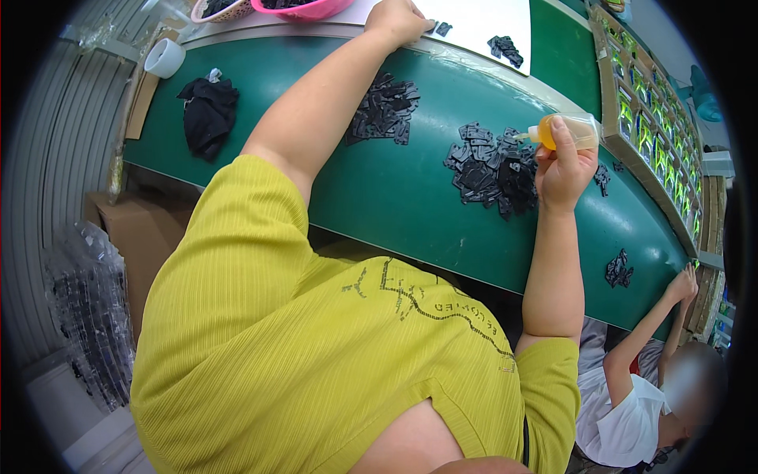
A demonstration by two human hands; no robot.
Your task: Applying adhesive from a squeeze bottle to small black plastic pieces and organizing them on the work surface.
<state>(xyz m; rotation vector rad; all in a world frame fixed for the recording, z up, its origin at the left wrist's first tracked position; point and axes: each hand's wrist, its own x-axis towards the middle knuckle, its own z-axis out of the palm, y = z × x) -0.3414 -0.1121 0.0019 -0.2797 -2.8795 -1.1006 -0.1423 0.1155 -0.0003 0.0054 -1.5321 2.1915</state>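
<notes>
My right hand point(562, 167) grips a clear squeeze bottle point(583, 131) with amber liquid inside, tipped on its side so that its thin nozzle points left. Beneath and left of it lies a big heap of small flat black plastic pieces point(482, 170). My left hand point(397, 22) reaches to the far white board point(482, 24), its fingers drawn together beside a few black pieces point(442, 29). The top edge cuts off part of that hand, so whatever its fingertips hold is unclear. Between my arms sits another heap of black pieces point(384, 109).
Baskets, one pink point(308, 11), stand at the far left. A black cloth point(209, 114) and white tape roll point(164, 58) lie on the green table point(379, 193). Right: a long rack of packaged items point(643, 118), and another person's hands point(684, 284) at the table edge.
</notes>
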